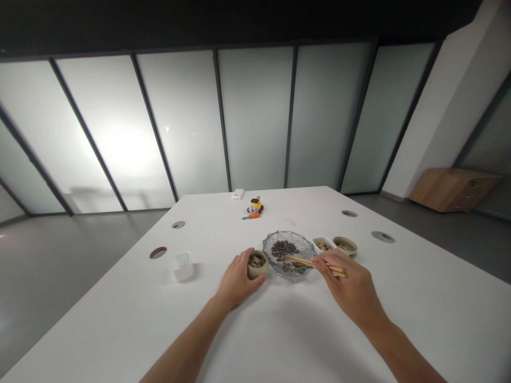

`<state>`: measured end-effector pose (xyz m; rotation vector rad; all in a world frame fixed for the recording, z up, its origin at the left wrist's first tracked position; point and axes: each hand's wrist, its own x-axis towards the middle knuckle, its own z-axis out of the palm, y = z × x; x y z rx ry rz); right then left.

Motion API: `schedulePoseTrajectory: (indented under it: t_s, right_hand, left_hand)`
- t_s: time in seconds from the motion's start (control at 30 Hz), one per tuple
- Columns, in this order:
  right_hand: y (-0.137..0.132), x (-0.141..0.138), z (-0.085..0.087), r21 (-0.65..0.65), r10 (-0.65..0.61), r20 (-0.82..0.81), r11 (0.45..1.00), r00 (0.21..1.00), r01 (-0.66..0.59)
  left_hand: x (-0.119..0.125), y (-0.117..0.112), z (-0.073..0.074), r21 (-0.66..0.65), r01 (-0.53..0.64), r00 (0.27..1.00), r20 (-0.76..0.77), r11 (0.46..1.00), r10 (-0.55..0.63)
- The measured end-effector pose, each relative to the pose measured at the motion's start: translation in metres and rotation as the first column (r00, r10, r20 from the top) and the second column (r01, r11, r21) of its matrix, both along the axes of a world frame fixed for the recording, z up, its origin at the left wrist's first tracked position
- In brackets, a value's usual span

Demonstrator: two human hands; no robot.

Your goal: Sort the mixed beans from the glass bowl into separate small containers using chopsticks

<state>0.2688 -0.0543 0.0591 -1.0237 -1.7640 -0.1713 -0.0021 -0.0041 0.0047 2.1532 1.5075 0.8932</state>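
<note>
My left hand (238,279) is wrapped round a small beige cup (257,271) that holds brownish seed-like pieces; the cup stands against the left side of a glass bowl. In my right hand (348,282) is a pair of wooden chopsticks (301,260), their tips down inside the bowl. That clear, scalloped glass bowl (310,249) contains dark beans (284,248) toward the back and striped, seed-like pieces (294,266) toward the front. Whether the chopstick tips pinch a piece is too small to tell.
Right of the bowl stand a white dish (317,240) with tan pieces and a beige round cup (352,248). A clear plastic container (181,267) is at left. Farther back are a yellow toy truck (255,205), an orange carrot-shaped item (253,216) and a white device (238,194).
</note>
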Motion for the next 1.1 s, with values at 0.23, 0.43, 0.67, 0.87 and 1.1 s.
schedulePoseTrajectory:
  t_s: [0.23, 0.43, 0.67, 0.87, 1.1]
  right_hand:
    - [-0.002, -0.003, -0.002, -0.052, 0.058, 0.012, 0.997, 0.998, -0.057]
    - [-0.003, -0.006, -0.001, -0.042, 0.091, 0.014, 0.995, 0.996, -0.09]
    - [-0.004, -0.008, 0.0, -0.047, 0.102, -0.004, 0.994, 0.995, -0.102]
    - [-0.006, -0.011, 0.0, -0.098, 0.112, -0.002, 0.989, 0.994, -0.112]
    - [-0.005, -0.01, -0.002, -0.125, 0.143, 0.012, 0.982, 0.99, -0.14]
  left_hand:
    - [0.0, 0.002, -0.002, 0.015, 0.008, 1.0, -0.001, 1.0, -0.008]
    - [-0.001, 0.003, -0.005, 0.018, 0.006, 1.0, -0.012, 1.0, -0.006]
    - [0.0, 0.002, -0.003, 0.008, 0.001, 1.0, -0.006, 1.0, -0.001]
    - [-0.001, 0.003, -0.004, 0.017, 0.002, 1.0, 0.001, 1.0, -0.002]
    - [0.0, 0.001, -0.001, 0.002, -0.001, 1.0, -0.001, 1.0, 0.001]
